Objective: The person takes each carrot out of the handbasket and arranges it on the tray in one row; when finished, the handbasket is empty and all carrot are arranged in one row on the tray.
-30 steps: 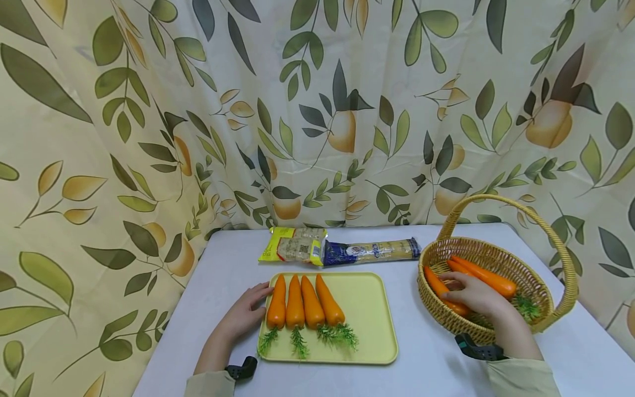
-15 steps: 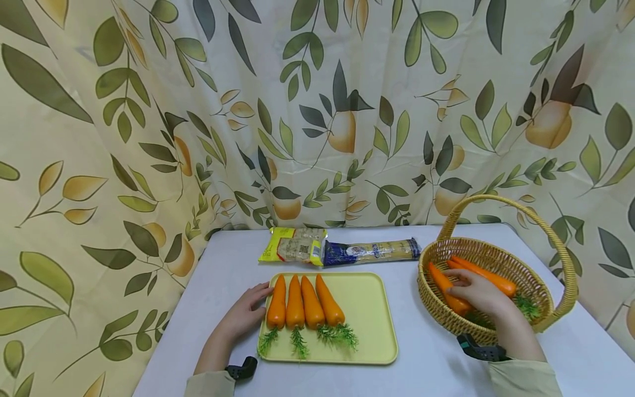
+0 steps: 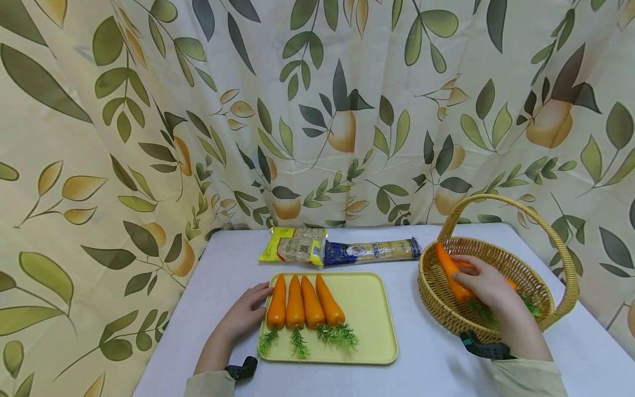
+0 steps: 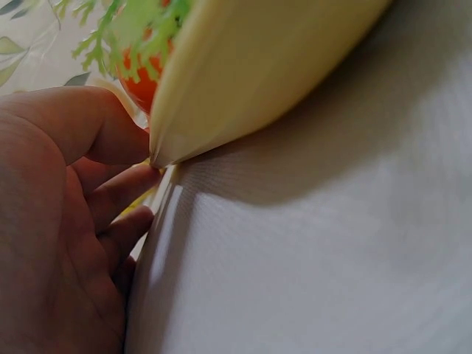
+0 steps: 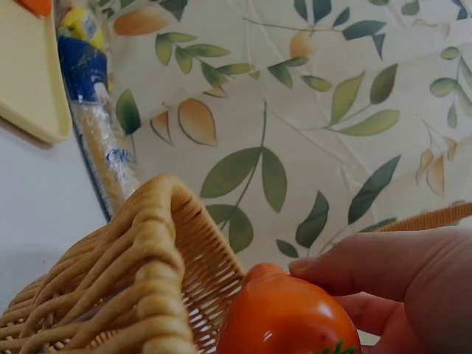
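My right hand (image 3: 486,280) grips a carrot (image 3: 452,275) over the wicker basket (image 3: 431,309), its pointed end tilted up toward the far rim. In the right wrist view the carrot's thick orange end (image 5: 284,317) sits against the thumb. Another carrot in the basket is mostly hidden behind this hand. My left hand (image 3: 243,311) holds the left rim of the yellow tray (image 3: 369,320), thumb and fingertips on the edge in the left wrist view. Several carrots (image 3: 303,303) lie side by side on the tray, tips pointing away, green tops toward me.
Behind the tray lie a yellow packet (image 3: 295,245) and a long blue-ended noodle pack (image 3: 372,252). The basket's tall handle (image 3: 538,220) arches over its right side. A leaf-patterned curtain (image 3: 347,138) hangs behind the white table (image 3: 421,358).
My right hand has raised the carrot from the basket's left side and shifted it slightly right and away, its tip now higher. The left hand and tray have stayed put.
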Available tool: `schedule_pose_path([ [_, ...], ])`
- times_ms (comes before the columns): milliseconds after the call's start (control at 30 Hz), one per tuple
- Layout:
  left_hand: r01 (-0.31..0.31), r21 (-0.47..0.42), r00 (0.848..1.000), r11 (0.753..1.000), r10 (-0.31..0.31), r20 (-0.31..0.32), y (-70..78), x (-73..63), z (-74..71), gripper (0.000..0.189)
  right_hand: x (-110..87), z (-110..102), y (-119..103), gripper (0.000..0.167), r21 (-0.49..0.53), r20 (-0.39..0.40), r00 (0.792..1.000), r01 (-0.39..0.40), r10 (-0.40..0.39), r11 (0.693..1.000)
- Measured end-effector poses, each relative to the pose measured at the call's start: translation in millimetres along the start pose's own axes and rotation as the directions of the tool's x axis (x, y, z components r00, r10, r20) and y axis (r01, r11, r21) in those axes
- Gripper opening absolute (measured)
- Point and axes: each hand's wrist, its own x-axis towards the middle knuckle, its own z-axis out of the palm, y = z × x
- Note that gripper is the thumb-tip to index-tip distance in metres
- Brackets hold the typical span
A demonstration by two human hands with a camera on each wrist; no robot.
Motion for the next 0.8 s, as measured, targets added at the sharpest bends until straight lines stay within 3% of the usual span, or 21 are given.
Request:
schedule_pose_path([
  [300,0.013,0.004,1.0,1.0,-0.013,0.0,1.2,-1.0,-0.1,0.053,-0.8,-1,-19,0.074,0.033,-0.053,0.999,0.012,-0.01,0.999],
  [500,0.003,-0.002,1.0,1.0,-0.003,0.001,1.1,-0.9,-0.2,0.053,2.2,5,-31,0.072,0.038,-0.078,0.995,0.062,-0.059,0.997],
  [800,0.006,-0.01,1.0,1.0,-0.006,0.003,-0.2,0.4,0.0,0.053,5.1,24,-56,0.07,0.154,-0.044,0.998,0.054,-0.048,0.987],
])
